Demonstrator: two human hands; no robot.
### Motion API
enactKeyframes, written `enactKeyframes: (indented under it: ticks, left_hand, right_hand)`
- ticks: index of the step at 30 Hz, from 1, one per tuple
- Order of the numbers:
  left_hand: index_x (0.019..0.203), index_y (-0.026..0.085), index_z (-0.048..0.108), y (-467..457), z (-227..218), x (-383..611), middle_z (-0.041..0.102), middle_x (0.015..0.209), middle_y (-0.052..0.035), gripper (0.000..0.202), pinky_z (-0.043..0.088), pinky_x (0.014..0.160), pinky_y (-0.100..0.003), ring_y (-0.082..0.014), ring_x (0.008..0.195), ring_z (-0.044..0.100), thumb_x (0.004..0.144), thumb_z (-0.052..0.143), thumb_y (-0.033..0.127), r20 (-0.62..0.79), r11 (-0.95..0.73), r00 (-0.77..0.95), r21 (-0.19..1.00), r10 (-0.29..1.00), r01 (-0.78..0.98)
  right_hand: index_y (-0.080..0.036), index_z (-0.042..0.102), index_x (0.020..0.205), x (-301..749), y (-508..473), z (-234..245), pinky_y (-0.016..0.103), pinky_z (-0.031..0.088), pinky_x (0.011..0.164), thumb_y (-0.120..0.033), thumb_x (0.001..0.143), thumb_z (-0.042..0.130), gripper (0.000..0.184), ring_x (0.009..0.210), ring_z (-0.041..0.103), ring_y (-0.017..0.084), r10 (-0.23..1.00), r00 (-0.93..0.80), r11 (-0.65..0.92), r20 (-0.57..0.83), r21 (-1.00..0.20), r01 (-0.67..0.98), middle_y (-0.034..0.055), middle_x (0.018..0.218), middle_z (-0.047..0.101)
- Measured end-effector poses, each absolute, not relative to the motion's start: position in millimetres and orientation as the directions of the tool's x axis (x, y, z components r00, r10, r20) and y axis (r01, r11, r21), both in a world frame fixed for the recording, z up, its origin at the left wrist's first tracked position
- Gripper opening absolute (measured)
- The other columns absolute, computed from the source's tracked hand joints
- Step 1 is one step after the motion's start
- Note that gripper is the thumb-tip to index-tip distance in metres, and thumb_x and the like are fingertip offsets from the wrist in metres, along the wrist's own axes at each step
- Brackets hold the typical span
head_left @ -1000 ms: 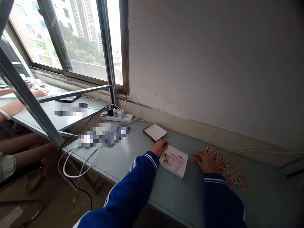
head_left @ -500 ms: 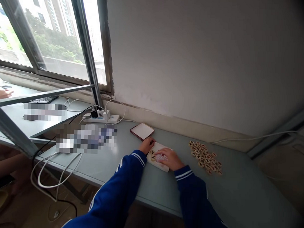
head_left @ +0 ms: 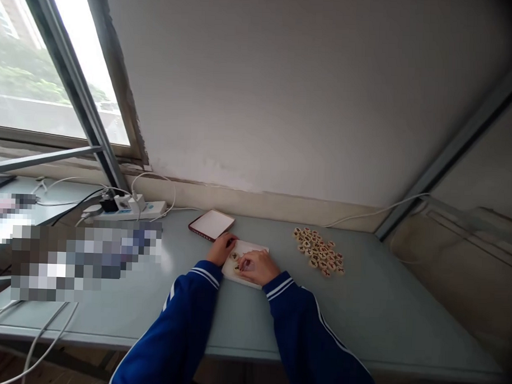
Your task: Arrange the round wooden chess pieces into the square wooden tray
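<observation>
A shallow white box (head_left: 245,280) lies in front of me on the desk. At its far left corner my left hand (head_left: 221,249) has its fingers curled around the edge. One round Chinese chess piece (head_left: 234,256) shows inside the box, near the left side. My right hand (head_left: 258,266) reaches in from the right, thumb and fingers pinched on another chess piece at the box's left part; the palm hides much of the interior. Right of the box, a loose heap of chess pieces (head_left: 319,251) with black and red characters is spread on the desk.
Behind my left hand lies a dark-red-edged box lid (head_left: 212,224), white inside. A white power strip (head_left: 141,210) with plugs and cables stands by the wall. Blurred items (head_left: 86,253) cover the desk's left part. A metal post (head_left: 451,129) rises at the right.
The view has swung to the right. My right hand has gone from fingers spread over the box to a pinch at a chess piece; my left hand stays at the corner.
</observation>
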State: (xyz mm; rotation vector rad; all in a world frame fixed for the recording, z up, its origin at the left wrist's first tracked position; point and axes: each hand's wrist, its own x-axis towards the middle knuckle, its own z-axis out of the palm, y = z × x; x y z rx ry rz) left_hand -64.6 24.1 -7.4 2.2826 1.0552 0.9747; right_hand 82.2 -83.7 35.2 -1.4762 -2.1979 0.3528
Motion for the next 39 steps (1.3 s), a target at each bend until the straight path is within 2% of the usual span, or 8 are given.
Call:
enactKeyframes:
  ticks: [7, 13, 18, 21, 23, 31, 35, 39]
  left_hand:
    - [0.083, 0.016, 0.060, 22.8, -5.2, -64.9, 0.058, 0.084, -0.0057, 0.022, 0.043, 0.073, -0.029, -0.0168, 0.077, 0.056, 0.080, 0.040, 0.025, 0.388, -0.595, 0.466, 0.647, 0.795, 0.477]
    - [0.082, 0.016, 0.060, 22.4, -5.9, -62.3, 0.058, 0.084, -0.0054, 0.022, 0.043, 0.073, -0.029, -0.0166, 0.076, 0.055, 0.079, 0.040, 0.023, 0.397, -0.611, 0.480, 0.636, 0.783, 0.471]
    - [0.082, 0.015, 0.061, 23.0, -8.6, -62.2, 0.058, 0.083, -0.0056, 0.022, 0.043, 0.071, -0.028, -0.0160, 0.075, 0.055, 0.079, 0.040, 0.023, 0.405, -0.617, 0.478, 0.630, 0.780, 0.472]
    - [0.083, 0.014, 0.061, 22.6, -8.8, -62.8, 0.059, 0.079, -0.0055, 0.022, 0.043, 0.071, -0.027, -0.0156, 0.073, 0.055, 0.080, 0.041, 0.023, 0.419, -0.624, 0.473, 0.626, 0.775, 0.468]
    - [0.083, 0.013, 0.061, 21.6, -8.5, -62.8, 0.059, 0.078, -0.0056, 0.020, 0.043, 0.072, -0.027, -0.0155, 0.074, 0.055, 0.079, 0.044, 0.022, 0.433, -0.634, 0.473, 0.622, 0.767, 0.460]
    - [0.084, 0.014, 0.062, 18.3, -8.9, -60.1, 0.058, 0.079, -0.0047, 0.019, 0.043, 0.074, -0.026, -0.0142, 0.074, 0.054, 0.077, 0.045, 0.016, 0.416, -0.597, 0.435, 0.635, 0.799, 0.491]
    - [0.083, 0.014, 0.062, 17.1, -7.3, -61.0, 0.058, 0.081, -0.0048, 0.019, 0.043, 0.074, -0.027, -0.0145, 0.075, 0.054, 0.077, 0.045, 0.016, 0.394, -0.578, 0.430, 0.645, 0.812, 0.500]
    - [0.083, 0.013, 0.063, 16.3, -5.9, -62.3, 0.058, 0.082, -0.0057, 0.019, 0.043, 0.073, -0.026, -0.0142, 0.074, 0.054, 0.077, 0.044, 0.016, 0.392, -0.572, 0.427, 0.662, 0.815, 0.484]
  right_hand:
    - [-0.027, 0.061, 0.093, 164.5, -101.2, 42.6, 0.034, 0.033, 0.079, -0.036, 0.071, 0.059, 0.024, 0.080, 0.055, 0.017, 0.945, 0.105, 0.021, 0.308, -0.380, 0.925, -0.0005, 0.087, 0.065]
    - [-0.023, 0.064, 0.075, 222.9, -122.3, 37.3, 0.052, 0.027, 0.083, -0.028, 0.073, 0.054, 0.012, 0.102, 0.043, 0.033, 0.882, 0.352, -0.268, 0.313, -0.282, 0.921, 0.0075, 0.099, 0.059]
    - [-0.026, 0.062, 0.087, 160.2, -100.1, 47.4, 0.040, 0.031, 0.085, -0.025, 0.075, 0.055, 0.014, 0.100, 0.046, 0.023, 0.924, 0.049, 0.075, 0.379, -0.305, 0.949, 0.0028, 0.102, 0.057]
    - [-0.029, 0.058, 0.097, 98.3, -77.7, 49.2, 0.032, 0.034, 0.081, -0.028, 0.071, 0.061, 0.026, 0.098, 0.049, 0.016, 0.914, -0.289, 0.372, 0.284, -0.307, 0.876, -0.0017, 0.105, 0.057]
    - [-0.024, 0.057, 0.094, 69.2, -66.8, 46.4, 0.030, 0.034, 0.078, -0.024, 0.070, 0.062, 0.024, 0.097, 0.050, 0.016, 0.901, -0.364, 0.424, 0.235, -0.298, 0.855, -0.0002, 0.103, 0.057]
    - [-0.022, 0.056, 0.085, 68.3, -62.3, 21.6, 0.031, 0.032, 0.075, -0.020, 0.070, 0.060, 0.015, 0.094, 0.050, 0.019, 0.927, -0.260, 0.327, 0.270, -0.243, 0.913, 0.0011, 0.095, 0.059]
    - [-0.021, 0.057, 0.081, 78.0, -62.0, 27.4, 0.029, 0.036, 0.074, -0.020, 0.071, 0.056, 0.011, 0.082, 0.053, 0.015, 0.934, -0.283, 0.349, 0.217, -0.391, 0.852, 0.0006, 0.089, 0.061]
    - [-0.019, 0.056, 0.090, 111.6, -68.4, 37.3, 0.027, 0.039, 0.075, -0.024, 0.075, 0.049, 0.017, 0.083, 0.053, 0.015, 0.905, -0.192, 0.373, 0.379, -0.492, 0.787, 0.0040, 0.092, 0.059]
